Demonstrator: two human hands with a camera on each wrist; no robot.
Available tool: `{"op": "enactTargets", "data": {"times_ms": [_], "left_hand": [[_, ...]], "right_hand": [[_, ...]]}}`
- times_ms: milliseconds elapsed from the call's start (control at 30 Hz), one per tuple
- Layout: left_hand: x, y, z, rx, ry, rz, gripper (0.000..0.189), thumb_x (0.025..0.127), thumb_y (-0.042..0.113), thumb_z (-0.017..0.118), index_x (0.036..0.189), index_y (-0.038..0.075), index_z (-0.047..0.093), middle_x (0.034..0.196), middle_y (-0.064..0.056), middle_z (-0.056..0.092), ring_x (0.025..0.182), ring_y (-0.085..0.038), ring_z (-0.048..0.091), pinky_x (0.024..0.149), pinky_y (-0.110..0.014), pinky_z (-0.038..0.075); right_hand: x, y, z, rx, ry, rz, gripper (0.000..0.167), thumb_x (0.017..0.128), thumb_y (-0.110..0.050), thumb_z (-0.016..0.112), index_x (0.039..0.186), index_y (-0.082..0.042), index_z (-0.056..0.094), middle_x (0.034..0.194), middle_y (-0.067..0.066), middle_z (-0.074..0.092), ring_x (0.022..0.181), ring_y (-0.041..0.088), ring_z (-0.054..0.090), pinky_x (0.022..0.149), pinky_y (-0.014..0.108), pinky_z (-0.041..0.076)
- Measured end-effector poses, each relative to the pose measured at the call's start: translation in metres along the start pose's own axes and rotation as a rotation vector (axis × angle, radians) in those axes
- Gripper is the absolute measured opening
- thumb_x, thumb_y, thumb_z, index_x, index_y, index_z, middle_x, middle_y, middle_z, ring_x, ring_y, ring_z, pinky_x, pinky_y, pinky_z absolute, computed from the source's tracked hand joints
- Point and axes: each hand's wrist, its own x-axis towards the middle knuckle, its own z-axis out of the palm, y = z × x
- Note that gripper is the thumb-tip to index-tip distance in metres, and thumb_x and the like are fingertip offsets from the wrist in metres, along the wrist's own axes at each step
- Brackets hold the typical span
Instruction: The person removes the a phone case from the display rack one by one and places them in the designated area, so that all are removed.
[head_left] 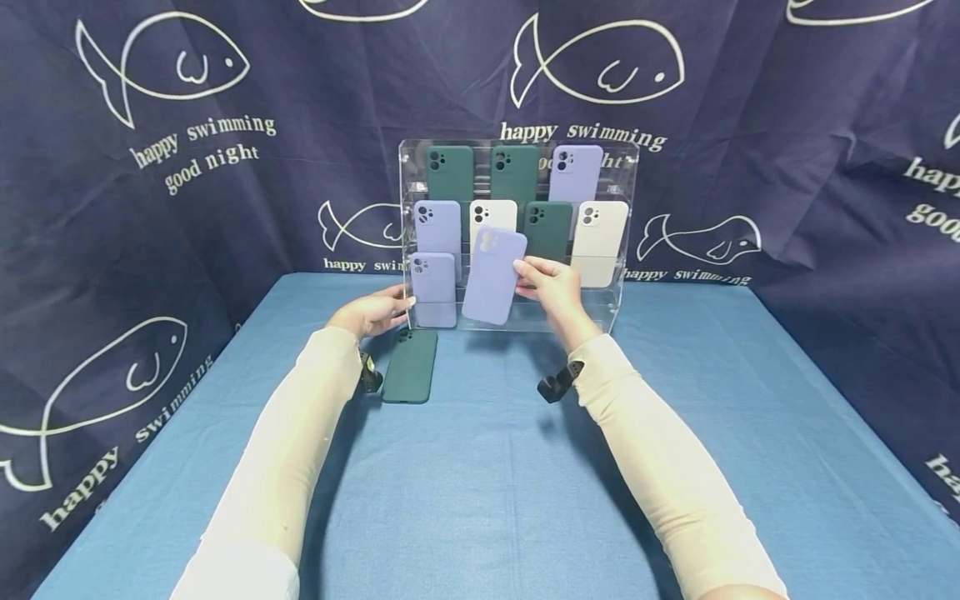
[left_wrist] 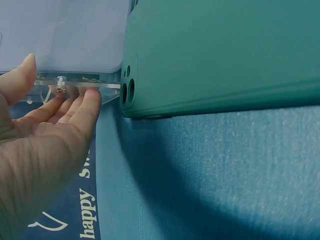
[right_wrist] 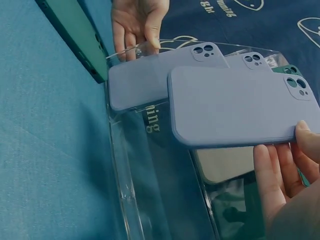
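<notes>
My right hand (head_left: 553, 292) pinches a light purple phone case (head_left: 495, 275) by its right edge, thumb on the front. The case tilts before the bottom tier of a clear acrylic display stand (head_left: 540, 318). Its camera cutouts are at the top. With thumb and fingers either side of the panel, my left hand (head_left: 372, 312) holds the stand's left side edge. Beside those fingers, another purple phone case (right_wrist: 145, 80) stands in the bottom tier's left end. A green phone case (head_left: 410, 367) lies on the table below my left wrist.
Upper tiers hold green cases (head_left: 451, 171), purple ones (head_left: 576, 171) and white ones (head_left: 602, 242). The held case partly covers a white case (head_left: 492, 213). A blue cloth (head_left: 480, 467) covers the table; a dark fish-print curtain (head_left: 300, 75) hangs behind.
</notes>
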Motion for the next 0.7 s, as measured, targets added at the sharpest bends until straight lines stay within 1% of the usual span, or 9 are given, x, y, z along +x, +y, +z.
{"op": "enactTargets", "data": {"times_ms": [167, 433, 700], "left_hand": [[0.001, 0.0, -0.001, 0.011, 0.005, -0.002, 0.072, 0.104, 0.011, 0.041, 0.157, 0.014, -0.008, 0.164, -0.004, -0.01, 0.151, -0.021, -0.003, 0.127, -0.037, 0.011], [-0.001, 0.0, 0.0, 0.01, 0.0, 0.001, 0.072, 0.104, 0.01, 0.041, 0.156, 0.014, -0.008, 0.164, -0.005, -0.011, 0.151, -0.022, -0.002, 0.127, -0.037, 0.011], [-0.004, 0.002, 0.002, 0.016, 0.004, -0.001, 0.073, 0.104, 0.011, 0.041, 0.156, 0.014, -0.009, 0.164, -0.005, -0.012, 0.151, -0.023, -0.002, 0.127, -0.038, 0.011]], "right_hand": [[-0.004, 0.004, 0.001, -0.003, -0.043, 0.043, 0.038, 0.087, -0.007, 0.071, 0.119, 0.011, 0.062, 0.074, -0.004, 0.067, 0.066, 0.009, 0.064, 0.069, 0.026, 0.063], [-0.009, 0.019, 0.002, -0.013, -0.124, 0.124, 0.039, 0.088, -0.007, 0.07, 0.121, 0.012, 0.06, 0.074, -0.003, 0.069, 0.068, 0.011, 0.065, 0.073, 0.031, 0.063], [-0.015, 0.033, 0.004, -0.07, -0.186, 0.212, 0.039, 0.089, -0.009, 0.07, 0.121, 0.011, 0.061, 0.074, 0.0, 0.066, 0.068, 0.012, 0.066, 0.075, 0.033, 0.063]]}}
